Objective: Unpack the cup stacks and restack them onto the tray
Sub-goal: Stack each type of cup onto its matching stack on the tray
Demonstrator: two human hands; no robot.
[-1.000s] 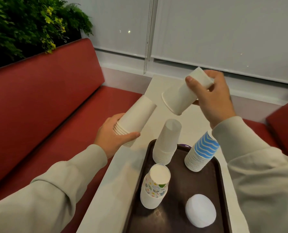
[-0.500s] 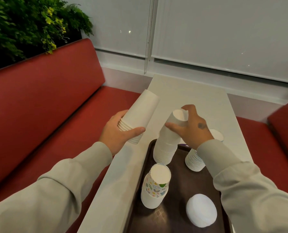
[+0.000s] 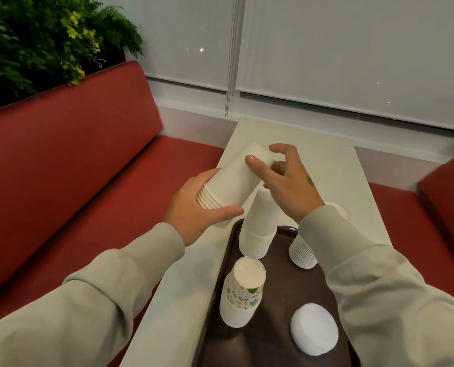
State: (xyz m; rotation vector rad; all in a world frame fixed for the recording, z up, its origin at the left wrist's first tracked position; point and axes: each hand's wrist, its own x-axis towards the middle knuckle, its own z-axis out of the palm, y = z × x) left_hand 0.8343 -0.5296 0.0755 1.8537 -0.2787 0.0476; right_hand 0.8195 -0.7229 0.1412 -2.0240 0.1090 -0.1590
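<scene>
The left hand (image 3: pixel 194 211) grips a tilted cup stack (image 3: pixel 231 186) above the far-left corner of the tray (image 3: pixel 273 343); the right hand (image 3: pixel 286 181), its grip apparently pinching the top cup (image 3: pixel 257 156), should pull straight along the stack's axis.

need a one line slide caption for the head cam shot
Left hand holds a tilted white cup stack, right hand pinching its closed end, beside the tray.

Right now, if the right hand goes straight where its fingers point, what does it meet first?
Likely the stack in the left hand, at its closed end; thumb looks nearly touching.
</scene>
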